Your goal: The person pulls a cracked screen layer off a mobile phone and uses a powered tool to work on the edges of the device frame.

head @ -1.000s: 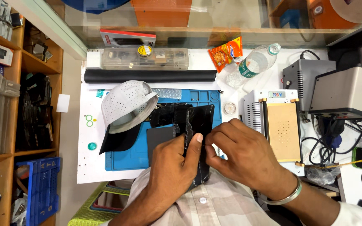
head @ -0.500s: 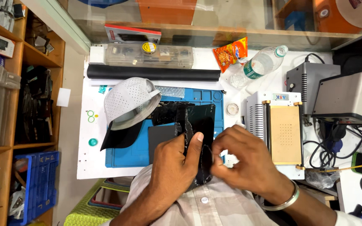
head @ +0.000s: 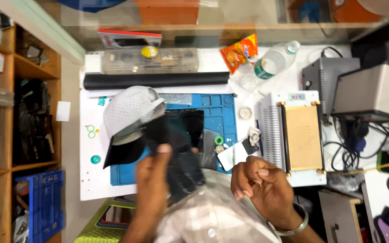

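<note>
While the left hand (head: 155, 180) is gripping the dark flat phone-like slab (head: 183, 173) by one edge above the blue rubber mat (head: 221, 112), the right hand (head: 260, 186), loosely clenched and holding nothing, is offering no support; it may slip.

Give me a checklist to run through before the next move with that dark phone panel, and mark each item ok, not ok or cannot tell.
1. Left hand grips the dark panel: ok, thumb on its edge, panel lifted and motion-blurred.
2. Right hand free: cannot tell, it is curled shut off the panel; whether it holds a small part is hidden.
3. Blue mat has bare room: ok on its right part.
4. Cap off the mat: not ok, it overlaps the mat's left side.
5. Small rings clear of the panel: ok, lying on the mat right of it.
6. Water bottle away from the mat: ok, lying on its side at the table's back.
</note>
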